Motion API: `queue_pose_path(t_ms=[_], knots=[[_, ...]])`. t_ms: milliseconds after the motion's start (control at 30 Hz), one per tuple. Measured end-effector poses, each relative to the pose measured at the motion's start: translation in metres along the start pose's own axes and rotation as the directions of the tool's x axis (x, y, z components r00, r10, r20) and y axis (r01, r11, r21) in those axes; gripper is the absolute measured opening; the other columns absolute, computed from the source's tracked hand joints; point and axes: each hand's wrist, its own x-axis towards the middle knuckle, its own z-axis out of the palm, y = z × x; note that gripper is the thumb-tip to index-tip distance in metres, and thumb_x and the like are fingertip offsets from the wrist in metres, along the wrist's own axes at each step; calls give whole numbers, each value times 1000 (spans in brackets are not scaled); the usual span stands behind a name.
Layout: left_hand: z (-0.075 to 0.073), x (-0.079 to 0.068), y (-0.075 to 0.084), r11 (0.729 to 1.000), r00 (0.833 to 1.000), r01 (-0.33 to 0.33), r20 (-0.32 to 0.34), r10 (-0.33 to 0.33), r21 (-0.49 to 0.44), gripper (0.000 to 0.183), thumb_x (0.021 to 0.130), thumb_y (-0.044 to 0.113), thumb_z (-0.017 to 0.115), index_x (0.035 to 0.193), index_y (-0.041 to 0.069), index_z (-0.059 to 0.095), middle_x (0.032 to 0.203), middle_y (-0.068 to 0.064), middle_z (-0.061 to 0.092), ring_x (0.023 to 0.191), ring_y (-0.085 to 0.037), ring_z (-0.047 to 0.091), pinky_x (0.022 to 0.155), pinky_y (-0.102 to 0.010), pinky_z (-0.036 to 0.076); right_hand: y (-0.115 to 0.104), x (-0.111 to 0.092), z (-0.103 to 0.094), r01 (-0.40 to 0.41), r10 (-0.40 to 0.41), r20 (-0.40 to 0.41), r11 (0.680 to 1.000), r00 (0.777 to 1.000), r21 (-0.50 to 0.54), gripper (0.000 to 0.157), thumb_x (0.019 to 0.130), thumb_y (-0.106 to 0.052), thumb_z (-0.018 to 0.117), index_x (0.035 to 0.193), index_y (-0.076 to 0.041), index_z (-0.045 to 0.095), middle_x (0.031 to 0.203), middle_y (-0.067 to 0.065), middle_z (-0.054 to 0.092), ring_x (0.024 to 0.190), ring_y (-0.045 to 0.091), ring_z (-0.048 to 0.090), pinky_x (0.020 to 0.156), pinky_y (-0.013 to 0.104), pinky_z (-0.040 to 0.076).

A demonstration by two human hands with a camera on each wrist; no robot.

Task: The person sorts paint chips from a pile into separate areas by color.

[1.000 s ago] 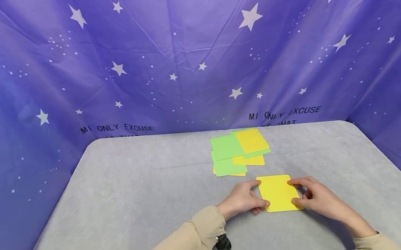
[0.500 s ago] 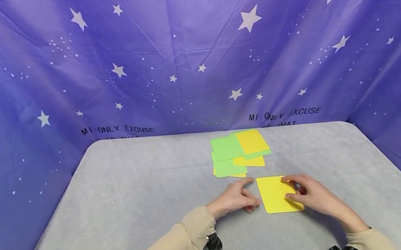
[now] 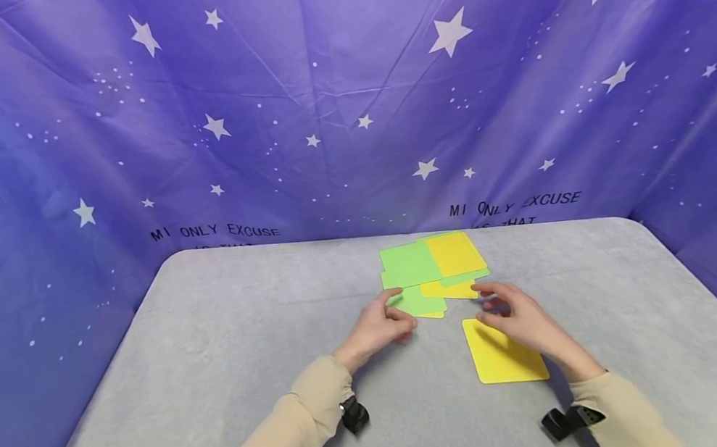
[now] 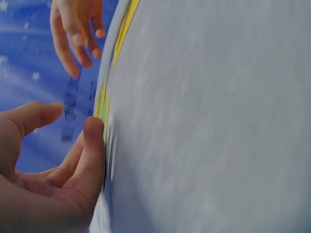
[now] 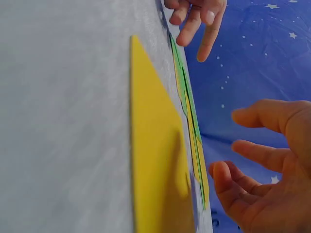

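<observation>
A yellow square card (image 3: 507, 357) lies flat on the table in front of a loose pile of overlapping green and yellow cards (image 3: 410, 265). My left hand (image 3: 373, 331) is at the pile's near left corner, index finger over a green card; whether it touches is unclear. It holds nothing. Above the far part of the single yellow card hovers my right hand (image 3: 522, 317), fingers spread and holding nothing, its fingertips close to the pile's right side. In the right wrist view, a gap shows between those fingers and the yellow card (image 5: 154, 145), which carries a shadow.
The grey table (image 3: 247, 352) has rounded far corners. Behind it and along both sides hangs a purple curtain (image 3: 327, 52) with white stars and black lettering. Black cameras are strapped to both wrists.
Both hands have let go of the single yellow card. They have moved forward toward the pile, the left hand also shifting left. The cards lie where they were.
</observation>
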Motion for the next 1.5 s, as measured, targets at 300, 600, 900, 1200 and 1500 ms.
queue_pose_path(t_ms=[300, 600, 900, 1200, 1500], knots=[[-25, 20, 1, 996, 987, 4, -158, -18, -92, 71, 85, 3, 67, 146, -3, 32, 124, -26, 54, 104, -34, 61, 80, -37, 56, -10, 40, 12, 25, -24, -18, 998, 1000, 57, 48, 90, -4, 65, 134, 7, 49, 126, 31, 50, 112, 45, 53, 93, 53, 45], [-31, 35, 0, 983, 979, 51, -183, -84, -177, 77, 85, 7, 68, 150, 4, 28, 141, -26, 40, 121, -37, 50, 91, -38, 51, -8, 68, 27, -31, 25, 47, 990, 999, 136, 56, 92, -6, 61, 142, 5, 40, 138, 32, 41, 123, 46, 44, 96, 55, 43], [-31, 41, -1, 982, 990, 69, -112, -89, -174, 79, 86, 5, 66, 152, 4, 24, 147, -27, 33, 125, -37, 48, 93, -39, 50, -6, 81, 35, -98, 83, 80, 973, 993, 210, 63, 86, 4, 51, 147, 1, 34, 141, 32, 37, 127, 43, 40, 101, 55, 37], [-37, 44, 0, 967, 994, 70, -66, -89, -244, 75, 86, 0, 63, 151, 3, 25, 146, -27, 34, 119, -37, 53, 93, -40, 49, -7, 90, 35, -166, 141, 106, 945, 984, 280, 64, 89, 4, 46, 150, -2, 29, 143, 32, 35, 127, 42, 40, 98, 46, 40], [-42, 40, -5, 919, 997, 23, -58, -50, -394, 73, 86, -4, 59, 150, 2, 25, 143, -29, 37, 124, -42, 46, 97, -44, 46, -8, 85, 29, -213, 174, 134, 901, 975, 377, 62, 93, -2, 45, 152, -6, 25, 146, 27, 34, 132, 41, 35, 97, 49, 41]])
